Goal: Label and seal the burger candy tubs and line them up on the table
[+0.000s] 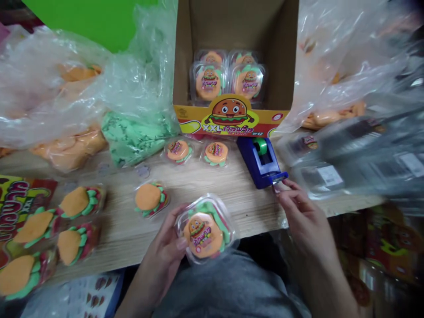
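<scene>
Wood-grain bench is stretching across the whole scene and it's carrying a ton of stuff. Big clear plastic bags with orange pieces showing through are slumping along the left, and another crinkly bag is spreading over the right. An open cardboard carton with a cartoon burger on its front is standing between them, with four labelled packs showing inside. A bag of green pieces is sitting just left of it.

Hands next: the right hand is reaching over to a blue tape dispenser that's standing just in front of the carton. The left hand is clamping its grip on the left side of a clear burger pack, label up, over the bench's front edge. Two labelled packs are lying by the carton; unlabelled burgers are sitting further left. Tiniest bit: a pale tape end is poking off the dispenser, and the right grip is pinching together on it.
</scene>
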`<state>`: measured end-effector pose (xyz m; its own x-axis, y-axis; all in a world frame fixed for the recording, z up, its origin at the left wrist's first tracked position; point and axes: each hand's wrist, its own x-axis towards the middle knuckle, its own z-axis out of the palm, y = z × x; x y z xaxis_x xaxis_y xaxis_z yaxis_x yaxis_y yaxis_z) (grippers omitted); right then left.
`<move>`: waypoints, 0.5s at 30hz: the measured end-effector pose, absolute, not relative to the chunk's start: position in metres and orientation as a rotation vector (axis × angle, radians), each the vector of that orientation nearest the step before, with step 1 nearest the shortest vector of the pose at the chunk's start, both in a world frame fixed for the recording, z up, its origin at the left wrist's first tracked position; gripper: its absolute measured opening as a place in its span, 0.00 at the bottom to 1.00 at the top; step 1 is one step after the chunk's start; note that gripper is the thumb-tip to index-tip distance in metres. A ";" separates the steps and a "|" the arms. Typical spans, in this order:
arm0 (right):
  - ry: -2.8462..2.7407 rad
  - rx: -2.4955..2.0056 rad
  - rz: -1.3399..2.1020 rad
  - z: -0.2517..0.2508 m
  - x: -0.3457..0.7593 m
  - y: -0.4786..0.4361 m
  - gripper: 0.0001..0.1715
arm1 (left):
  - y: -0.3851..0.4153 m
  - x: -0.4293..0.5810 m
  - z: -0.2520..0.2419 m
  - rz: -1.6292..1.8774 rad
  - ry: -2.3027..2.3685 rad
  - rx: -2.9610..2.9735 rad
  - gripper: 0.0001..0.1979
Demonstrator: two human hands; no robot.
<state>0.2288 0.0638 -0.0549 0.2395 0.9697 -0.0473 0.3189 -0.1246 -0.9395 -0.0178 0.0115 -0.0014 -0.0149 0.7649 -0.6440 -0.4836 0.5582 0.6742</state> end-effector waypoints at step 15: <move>-1.430 -1.201 1.447 0.004 0.176 0.000 0.07 | 0.017 -0.009 0.003 1.154 1.098 0.366 0.21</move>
